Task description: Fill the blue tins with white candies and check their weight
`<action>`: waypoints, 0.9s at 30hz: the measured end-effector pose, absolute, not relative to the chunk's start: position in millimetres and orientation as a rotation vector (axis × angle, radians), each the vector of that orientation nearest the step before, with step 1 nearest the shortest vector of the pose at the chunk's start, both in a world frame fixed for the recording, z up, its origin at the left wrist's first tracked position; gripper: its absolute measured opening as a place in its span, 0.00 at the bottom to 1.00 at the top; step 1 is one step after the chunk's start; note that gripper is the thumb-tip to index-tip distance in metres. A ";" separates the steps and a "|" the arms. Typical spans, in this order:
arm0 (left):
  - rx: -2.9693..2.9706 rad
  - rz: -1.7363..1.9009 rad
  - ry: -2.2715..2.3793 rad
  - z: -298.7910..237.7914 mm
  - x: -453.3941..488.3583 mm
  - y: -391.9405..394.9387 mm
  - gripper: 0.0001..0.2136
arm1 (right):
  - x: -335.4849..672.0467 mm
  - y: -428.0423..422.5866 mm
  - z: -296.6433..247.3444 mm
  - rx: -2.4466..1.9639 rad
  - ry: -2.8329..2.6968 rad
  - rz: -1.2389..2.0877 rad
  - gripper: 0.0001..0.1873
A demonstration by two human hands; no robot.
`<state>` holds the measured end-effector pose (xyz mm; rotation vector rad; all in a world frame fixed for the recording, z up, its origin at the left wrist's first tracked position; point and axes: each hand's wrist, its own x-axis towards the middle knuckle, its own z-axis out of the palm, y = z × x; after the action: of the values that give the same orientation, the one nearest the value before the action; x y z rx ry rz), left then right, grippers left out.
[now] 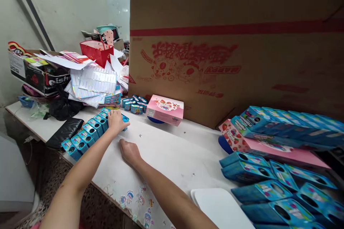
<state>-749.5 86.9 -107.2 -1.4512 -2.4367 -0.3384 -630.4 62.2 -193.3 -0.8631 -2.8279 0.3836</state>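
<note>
My left hand [116,121] lies over the far end of a slanting row of small blue boxes [88,130] on the white table [172,168], its fingers closed on one small blue box [125,121]. A short way nearer, my right hand [130,152] rests on the bare tabletop with its fingers curled, holding nothing. Beyond both hands sits a pink strawberry-printed box [165,110], next to a cluster of round blue tins [135,104]. A large heap of blue packaging boxes [279,196] lies to the right of my hands.
A large printed cardboard carton [204,43] stands along the table's back. Holographic sheets [94,82], a red paper bag [95,52] and an open carton [34,73] crowd the back left. A black wallet [64,132] lies near the table's front edge, beside a black plastic bag [63,105].
</note>
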 end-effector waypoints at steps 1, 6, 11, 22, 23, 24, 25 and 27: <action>-1.434 -0.347 -2.458 -111.7 -751.9 89.3 0.27 | -630.8 61.8 -194.8 -0.863 -2.821 0.374 0.13; -1.437 -0.454 -2.480 -119.1 -748.1 80.4 0.38 | -629.6 59.9 -198.2 -0.868 -2.832 0.389 0.13; -1.298 -0.715 -2.319 -128.7 -726.2 -13.7 0.41 | -629.3 58.8 -197.2 -0.899 -2.889 0.391 0.15; -0.686 -0.881 -2.319 -184.1 -773.5 -108.8 0.50 | -627.7 57.2 -198.2 -0.935 -2.887 0.374 0.16; -0.692 -0.895 -2.314 -184.4 -774.2 -105.6 0.50 | -627.9 57.2 -199.0 -0.927 -2.884 0.376 0.16; -0.682 -0.899 -2.316 -184.0 -774.3 -103.1 0.50 | -628.0 57.3 -199.7 -0.921 -2.883 0.380 0.16; -0.655 -0.893 -2.325 -183.2 -774.0 -101.1 0.49 | -628.2 57.3 -200.2 -0.921 -2.883 0.385 0.17; -0.578 -0.866 -2.358 -181.3 -772.8 -98.6 0.47 | -628.3 57.2 -200.5 -0.942 -2.889 0.395 0.17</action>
<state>-772.8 -98.6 -181.3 -0.5781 -2.3575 -0.8657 -628.3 57.2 -200.5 -0.9416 -2.8895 0.3952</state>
